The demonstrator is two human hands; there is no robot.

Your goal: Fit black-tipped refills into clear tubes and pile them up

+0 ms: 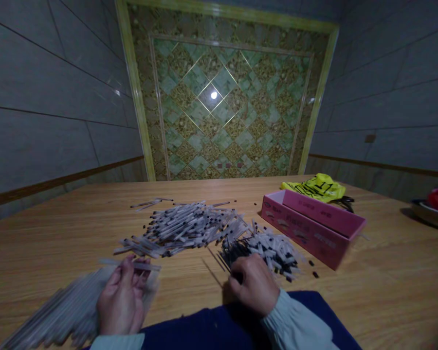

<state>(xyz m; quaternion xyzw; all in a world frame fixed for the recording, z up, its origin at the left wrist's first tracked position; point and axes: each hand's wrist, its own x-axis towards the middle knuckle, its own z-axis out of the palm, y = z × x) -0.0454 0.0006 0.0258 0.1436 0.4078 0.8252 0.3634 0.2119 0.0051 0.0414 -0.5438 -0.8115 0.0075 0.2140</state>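
My left hand (122,296) is closed on a clear plastic tube (146,266), its fingers wrapped round the middle. Under and beside that hand lies a blurred stack of long clear tubes (67,308). My right hand (254,284) is curled at the near edge of a pile of thin dark sticks (235,249); its fingertips are hidden, so what it holds cannot be made out. White pieces with dark parts (277,250) are heaped just beyond it. A large pile of capped white tubes (190,226) spreads over the middle of the wooden table (182,291).
An open pink box (306,231) stands at the right of the piles. Behind it lies a yellow bag (317,187) with black print. A bowl (432,214) with something red is at the far right edge. Small dark caps (316,274) lie near the box.
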